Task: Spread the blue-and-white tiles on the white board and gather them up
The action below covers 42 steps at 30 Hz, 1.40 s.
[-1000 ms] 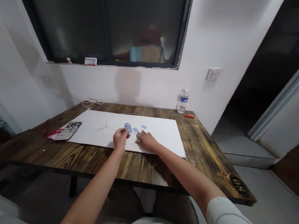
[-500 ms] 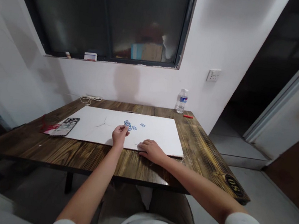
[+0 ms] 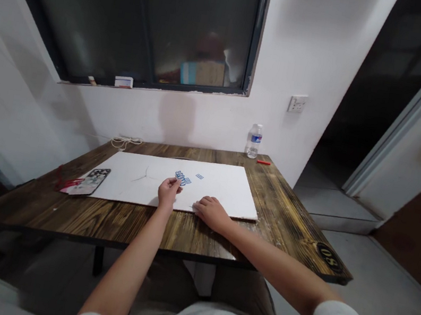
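My left hand (image 3: 168, 192) is over the white board (image 3: 222, 181), its thumb and fingertips closed on a small blue-striped piece (image 3: 181, 176). What exactly the piece is cannot be made out at this size. Right beside it, touching or overlapping, is another blue-striped piece (image 3: 188, 180). A third small blue-striped rectangle (image 3: 199, 176) lies apart, farther right on the board. My right hand (image 3: 211, 212) rests palm down at the board's near edge, fingers laid out on the surface and holding nothing visible.
Thin dark lines (image 3: 145, 175) branch on the board's left part. A patterned phone-like item (image 3: 94, 181) with red cord (image 3: 71, 184) overlaps its left end. White cable (image 3: 126, 141), a water bottle (image 3: 254, 141) and a red pen-like stick (image 3: 263, 162) are at the wooden table's (image 3: 282, 212) back.
The blue-striped piece at my left fingertips now meets the neighbouring piece, where a small gap showed before. My right hand stays nearly in place. The view has shifted slightly.
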Motion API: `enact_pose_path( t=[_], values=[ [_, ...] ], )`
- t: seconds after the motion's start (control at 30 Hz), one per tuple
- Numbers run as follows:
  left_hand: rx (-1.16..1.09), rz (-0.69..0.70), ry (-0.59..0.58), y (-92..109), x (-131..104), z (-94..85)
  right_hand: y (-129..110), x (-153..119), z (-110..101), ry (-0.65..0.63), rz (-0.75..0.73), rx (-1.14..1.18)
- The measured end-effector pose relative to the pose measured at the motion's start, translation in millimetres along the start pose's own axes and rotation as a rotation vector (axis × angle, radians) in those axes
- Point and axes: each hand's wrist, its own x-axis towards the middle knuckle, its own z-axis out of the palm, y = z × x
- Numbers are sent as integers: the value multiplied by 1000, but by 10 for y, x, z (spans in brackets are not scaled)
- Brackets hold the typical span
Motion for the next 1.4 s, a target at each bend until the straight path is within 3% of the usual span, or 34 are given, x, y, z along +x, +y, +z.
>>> enact_pose_path(
  t=[0.2, 0.37, 0.6, 0.77, 1.03, 1.3, 1.4],
  values=[
    [6, -9, -19, 17, -11, -10, -19, -8, -71, -28, 27, 1],
    [1, -25, -88, -5, -7, -10, 32, -14, -83, 70, 104, 120],
    [-29, -66, -289, -8, -77, 42, 77, 8, -83, 340, 328, 604],
    [12, -76, -441, 53, -197, 76, 101, 29, -31, 427, 485, 902],
    [61, -83, -655, 93, -293, 77, 112, 49, 2, 459, 560, 882],
    [70, -77, -697, 120, -332, 80, 120, 62, 42, 450, 555, 864],
    [72, -66, -656, 100, -310, 84, 134, 69, 47, 421, 547, 887]
  ],
)
